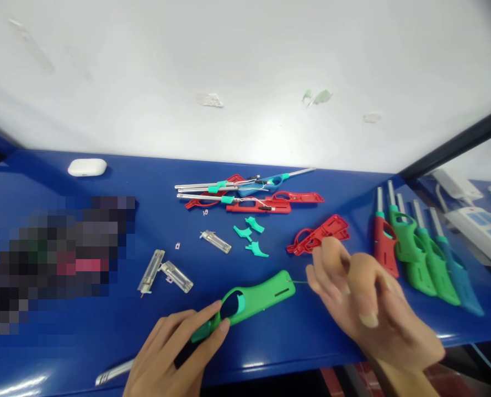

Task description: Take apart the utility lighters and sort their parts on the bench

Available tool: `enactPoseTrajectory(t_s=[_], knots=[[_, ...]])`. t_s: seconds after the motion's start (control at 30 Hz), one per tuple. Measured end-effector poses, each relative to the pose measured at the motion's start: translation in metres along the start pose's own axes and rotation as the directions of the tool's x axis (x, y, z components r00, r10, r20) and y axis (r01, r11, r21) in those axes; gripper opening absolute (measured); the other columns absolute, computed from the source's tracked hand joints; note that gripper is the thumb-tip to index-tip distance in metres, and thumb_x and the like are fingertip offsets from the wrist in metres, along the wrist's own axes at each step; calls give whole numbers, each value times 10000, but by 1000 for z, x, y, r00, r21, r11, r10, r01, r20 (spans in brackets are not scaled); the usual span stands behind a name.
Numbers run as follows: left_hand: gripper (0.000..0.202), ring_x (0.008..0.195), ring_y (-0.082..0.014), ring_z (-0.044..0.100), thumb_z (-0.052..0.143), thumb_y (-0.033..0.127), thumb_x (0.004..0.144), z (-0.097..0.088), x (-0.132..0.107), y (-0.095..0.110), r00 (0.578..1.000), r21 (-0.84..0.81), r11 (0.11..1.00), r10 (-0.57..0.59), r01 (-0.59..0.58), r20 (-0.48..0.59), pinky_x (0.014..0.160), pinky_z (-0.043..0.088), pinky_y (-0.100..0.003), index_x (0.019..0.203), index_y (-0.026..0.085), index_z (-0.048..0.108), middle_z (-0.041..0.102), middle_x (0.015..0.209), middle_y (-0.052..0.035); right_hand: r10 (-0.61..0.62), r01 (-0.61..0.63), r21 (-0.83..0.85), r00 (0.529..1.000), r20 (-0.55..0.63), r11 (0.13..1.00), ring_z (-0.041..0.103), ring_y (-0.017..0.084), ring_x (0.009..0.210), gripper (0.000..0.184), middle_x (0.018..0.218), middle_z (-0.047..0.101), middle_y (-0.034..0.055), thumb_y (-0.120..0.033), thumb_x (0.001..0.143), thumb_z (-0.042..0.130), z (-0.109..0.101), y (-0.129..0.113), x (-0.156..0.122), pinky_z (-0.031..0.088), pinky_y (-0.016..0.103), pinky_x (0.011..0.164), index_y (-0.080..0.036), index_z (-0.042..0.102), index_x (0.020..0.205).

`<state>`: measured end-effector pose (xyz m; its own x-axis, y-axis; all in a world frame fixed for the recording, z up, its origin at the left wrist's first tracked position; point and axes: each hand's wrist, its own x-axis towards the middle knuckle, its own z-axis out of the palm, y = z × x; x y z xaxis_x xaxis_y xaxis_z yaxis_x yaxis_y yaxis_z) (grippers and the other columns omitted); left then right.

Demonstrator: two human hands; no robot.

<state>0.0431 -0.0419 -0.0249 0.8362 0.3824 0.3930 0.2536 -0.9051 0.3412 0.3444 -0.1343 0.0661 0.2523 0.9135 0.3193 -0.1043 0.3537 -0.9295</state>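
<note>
Head view: left hand [175, 353] closed around the rear grip of the green lighter body [249, 303], holding it just above the blue desk [63, 342], nose aimed at the right hand [365, 309]. Right hand is blurred, fingers pinched on a thin wire [299, 282] at the body's nose. Red shells [318, 234] just beyond it, finished lighters [419, 253] to its right, teal triggers [251, 237] beyond the left hand.
</note>
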Motion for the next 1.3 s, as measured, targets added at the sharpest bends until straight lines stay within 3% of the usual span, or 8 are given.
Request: enactPoseTrajectory(t_s=[0.23, 0.4, 0.57, 0.67, 0.83, 1.0, 1.17, 1.3], knots=[[442, 1304, -261, 568, 451, 242, 1112, 1, -2, -2, 999, 10, 1000, 12, -12, 32, 956, 626, -361, 1534, 274, 576, 549, 1591, -48, -42, 64, 91, 974, -221, 994, 541, 126, 610, 245, 895, 510, -37, -435, 994, 783, 12, 15, 2, 432, 264, 485, -299, 581, 973], [471, 1297, -248, 569, 471, 170, 1090, 0, -1, -1, 1000, 9, 1000, 10, -11, 26, 961, 619, -350, 1534, 291, 575, 545, 1594, -33, -158, 140, -93, 960, -231, 986, 639, 146, 681, 15, 940, 595, -22, -309, 1102, 631, 7, 16, -2, 564, 343, 656, -319, 642, 1100], [425, 1268, -252, 593, 470, 268, 1111, -1, 0, 0, 1000, 11, 1000, 0, 0, 15, 952, 615, -357, 1517, 290, 595, 581, 1564, -49, -215, 173, -179, 944, -252, 968, 657, 197, 837, 105, 960, 582, 3, -355, 1046, 709, 2, 16, -1, 576, 387, 757, -280, 657, 994], [414, 1241, -256, 624, 456, 309, 1121, -1, 1, 0, 1000, 25, 1000, -2, 2, 13, 949, 620, -372, 1505, 290, 609, 615, 1534, -57, -283, 209, -275, 922, -263, 939, 652, 194, 850, 194, 928, 636, -13, -167, 931, 835, -1, 16, -2, 567, 377, 784, -279, 689, 994], [422, 1238, -245, 632, 481, 223, 1105, -2, 0, 2, 1000, 14, 1000, -27, 26, 8, 947, 620, -357, 1496, 310, 616, 627, 1524, -40, -249, 126, -442, 940, -234, 888, 710, 229, 1033, 255, 1105, 751, 27, -174, 1127, 534, -2, 14, -8, 563, 439, 914, -309, 688, 1278], [454, 1220, -228, 628, 506, 133, 1075, -5, 7, 4, 1000, 10, 1000, -20, 20, -14, 944, 610, -332, 1470, 311, 640, 643, 1504, -24, -313, 186, -468, 926, -210, 864, 660, 224, 930, 140, 976, 676, 4, -175, 1001, 744, 1, 8, -5, 570, 390, 798, -307, 706, 1029], [475, 1214, -213, 628, 526, 92, 1052, -4, 10, 5, 999, -14, 1000, -22, 22, -34, 946, 609, -311, 1455, 312, 650, 655, 1485, -16, -247, 87, -557, 944, -218, 826, 694, 233, 1072, 231, 1131, 744, 39, -176, 1118, 526, 0, 6, -8, 569, 419, 890, -307, 676, 1235], [443, 1251, -243, 622, 482, 181, 1096, -2, 4, 3, 1000, 19, 1000, -20, 20, 3, 951, 624, -358, 1498, 314, 612, 612, 1537, -34, -304, 176, -451, 924, -231, 875, 685, 220, 928, 140, 1056, 676, 15, -210, 977, 786, 4, 10, -5, 603, 390, 790, -291, 672, 980]])
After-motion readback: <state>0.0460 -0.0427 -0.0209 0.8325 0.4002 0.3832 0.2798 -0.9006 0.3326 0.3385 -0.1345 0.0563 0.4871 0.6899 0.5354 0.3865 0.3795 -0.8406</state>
